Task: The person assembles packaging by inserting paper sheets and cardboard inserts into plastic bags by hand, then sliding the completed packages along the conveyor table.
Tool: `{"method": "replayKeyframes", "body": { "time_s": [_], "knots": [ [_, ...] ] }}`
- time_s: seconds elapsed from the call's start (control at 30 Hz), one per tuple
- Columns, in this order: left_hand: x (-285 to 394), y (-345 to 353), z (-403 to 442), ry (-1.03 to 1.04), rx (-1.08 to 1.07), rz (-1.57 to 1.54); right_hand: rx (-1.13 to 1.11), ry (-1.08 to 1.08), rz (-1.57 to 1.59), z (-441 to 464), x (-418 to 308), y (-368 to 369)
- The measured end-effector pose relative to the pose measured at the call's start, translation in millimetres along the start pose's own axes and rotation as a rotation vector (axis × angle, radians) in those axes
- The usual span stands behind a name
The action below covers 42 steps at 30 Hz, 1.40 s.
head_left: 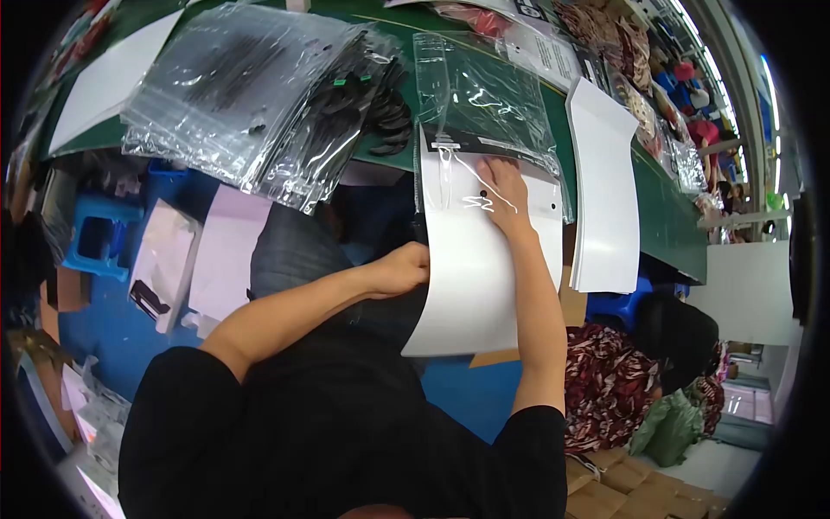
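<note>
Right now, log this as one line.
left hand: at edge of white sheet; right hand: on sheet; clear bag: overlapping sheet's far end

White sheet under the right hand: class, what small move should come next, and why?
Perhaps slide the white sheet farther into the clear bag: its upper part seems inside, its lower end lies outside, the right hand is on it and the left hand at its edge.

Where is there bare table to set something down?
A bare patch of green table lies right of the white sheet stack; a narrow strip separates that stack from the clear plastic bag. Left of the bag is crowded: black hooks and plastic sleeves.
</note>
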<state>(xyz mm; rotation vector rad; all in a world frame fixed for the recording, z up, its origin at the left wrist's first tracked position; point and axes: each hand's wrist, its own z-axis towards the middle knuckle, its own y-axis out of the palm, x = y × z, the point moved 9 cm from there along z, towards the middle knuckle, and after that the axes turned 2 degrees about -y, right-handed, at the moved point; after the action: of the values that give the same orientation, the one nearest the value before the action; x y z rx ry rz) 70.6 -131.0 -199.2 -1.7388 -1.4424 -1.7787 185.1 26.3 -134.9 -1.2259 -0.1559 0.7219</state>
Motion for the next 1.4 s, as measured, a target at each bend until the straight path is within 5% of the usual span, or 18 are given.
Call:
{"method": "replayKeyframes", "body": {
  "time_s": [0.07,0.13,0.17,0.4,0.57,0.67,0.77,0.8,0.9,1.07,1.2,1.33,1.4],
  "knots": [
    [-0.4,16.7,5.8,0.026,-0.015,0.077,-0.079,-0.034,0.006,0.1,10.0,11.6],
    [21.0,38.2,-0.2,0.477,0.047,0.456,-0.112,0.044,0.056,7.1,5.6,2.3],
    [15.4,43.9,7.9,0.478,0.048,0.447,-0.140,0.128,0.108,8.9,5.1,-3.8],
    [6.3,102.5,-5.8,-0.034,-0.198,-0.320,-0.135,0.120,0.144,9.1,7.4,-5.8],
    [28.0,107.0,0.1,0.020,-0.168,-0.257,-0.104,0.185,0.075,2.2,9.6,0.6],
    [49.1,89.0,13.8,-0.010,-0.140,-0.477,-0.083,0.185,0.029,2.1,13.4,1.8],
    [62.3,70.6,7.0,0.118,-0.020,0.167,-0.109,0.225,-0.001,-0.7,17.3,5.8],
    [59.0,69.5,7.8,0.122,-0.022,0.172,-0.090,0.224,0.011,-1.0,18.1,6.1],
    [82.3,77.1,-8.3,0.729,0.339,1.250,-0.051,0.216,0.034,0.8,16.7,5.8],
    [58.5,51.2,32.2,0.669,0.274,1.915,-0.081,0.253,0.045,7.3,15.4,-1.5],
    [0.3,-3.1,99.3,0.868,0.817,2.683,-0.074,0.255,0.053,8.7,0.8,-3.9],
    [-6.8,-23.9,101.1,0.853,0.612,2.670,-0.004,0.278,-0.018,6.5,-7.3,-3.8],
    [0.0,-32.6,91.1,0.795,0.392,2.161,-0.079,0.317,-0.126,3.9,-6.8,3.3]
  ]
}}
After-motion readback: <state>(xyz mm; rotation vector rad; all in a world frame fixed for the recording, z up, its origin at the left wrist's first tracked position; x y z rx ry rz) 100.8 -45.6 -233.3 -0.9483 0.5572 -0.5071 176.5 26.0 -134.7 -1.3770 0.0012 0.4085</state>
